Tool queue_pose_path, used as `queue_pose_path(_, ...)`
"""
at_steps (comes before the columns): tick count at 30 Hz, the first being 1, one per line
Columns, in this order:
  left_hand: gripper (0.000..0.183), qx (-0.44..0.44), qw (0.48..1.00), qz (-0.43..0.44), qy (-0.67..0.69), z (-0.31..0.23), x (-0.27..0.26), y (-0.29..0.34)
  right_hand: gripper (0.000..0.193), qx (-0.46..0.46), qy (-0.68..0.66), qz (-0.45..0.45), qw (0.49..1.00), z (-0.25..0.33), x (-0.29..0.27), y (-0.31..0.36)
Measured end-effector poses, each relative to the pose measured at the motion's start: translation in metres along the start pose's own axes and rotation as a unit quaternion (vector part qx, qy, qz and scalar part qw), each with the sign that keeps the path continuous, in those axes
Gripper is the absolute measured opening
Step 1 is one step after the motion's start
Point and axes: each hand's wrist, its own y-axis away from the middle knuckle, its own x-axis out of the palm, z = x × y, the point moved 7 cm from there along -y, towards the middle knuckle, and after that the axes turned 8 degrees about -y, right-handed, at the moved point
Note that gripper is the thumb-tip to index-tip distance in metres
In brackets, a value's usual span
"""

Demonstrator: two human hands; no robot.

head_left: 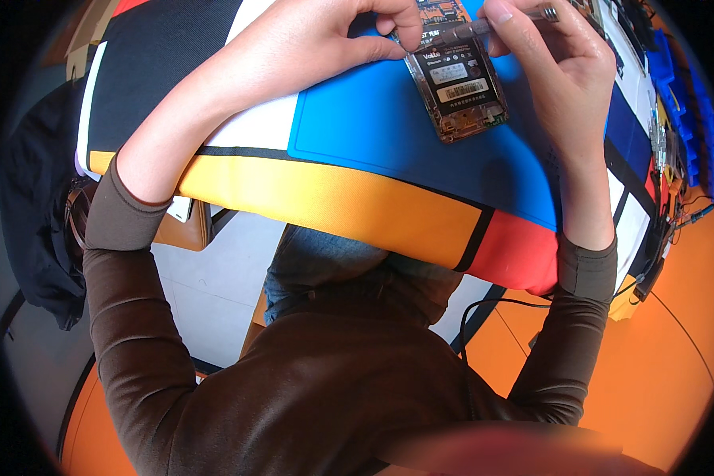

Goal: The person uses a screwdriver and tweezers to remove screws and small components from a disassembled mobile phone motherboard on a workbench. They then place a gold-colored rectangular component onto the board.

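Note:
A mobile phone [462, 103] with its back off lies on a blue mat [357, 127], its dark battery and circuit board laid bare. My left hand [357, 36] is at the phone's upper left edge, with thumb and fingers closed against it. In my right hand [559, 63] a slim grey screwdriver [466, 32] is pinched between thumb and fingers. It slants across the upper part of the phone, its tip close to my left fingertips. Whether the tip touches the phone I cannot tell.
A cloth in yellow [333, 194], red, white and black panels covers the table under the mat. Blue bins [694, 119] and cables stand along the right side. At the left hangs a dark garment [44, 190]. My lap is below the table's front edge.

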Motion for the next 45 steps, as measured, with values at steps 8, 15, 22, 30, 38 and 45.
queue_pose_path(8, 0.012, 0.010, 1.000, -0.004, 0.017, 0.006, 0.003, -0.002, 0.009, -0.167, 0.245, 0.080, 0.952, 0.045, 0.019, 0.007)
queue_pose_path(15, 0.012, -0.007, 1.000, -0.005, -0.010, 0.000, -0.002, 0.003, 0.010, -0.174, 0.222, 0.082, 0.956, 0.057, 0.022, -0.004)
queue_pose_path(22, 0.012, 0.003, 1.000, -0.015, 0.001, 0.007, 0.002, -0.002, 0.020, -0.193, 0.350, 0.087, 0.912, 0.068, 0.023, -0.001)
queue_pose_path(30, 0.011, -0.014, 1.000, -0.008, -0.008, 0.011, 0.004, -0.001, 0.024, -0.165, 0.360, 0.060, 0.916, 0.053, 0.016, -0.004)
queue_pose_path(38, 0.012, -0.033, 0.999, -0.025, -0.014, 0.005, -0.003, 0.001, 0.023, -0.157, 0.327, 0.042, 0.931, 0.049, 0.010, -0.006)
queue_pose_path(45, 0.012, 0.019, 0.998, -0.030, -0.052, -0.006, -0.005, 0.002, 0.022, -0.173, 0.348, 0.038, 0.921, 0.058, 0.008, -0.002)
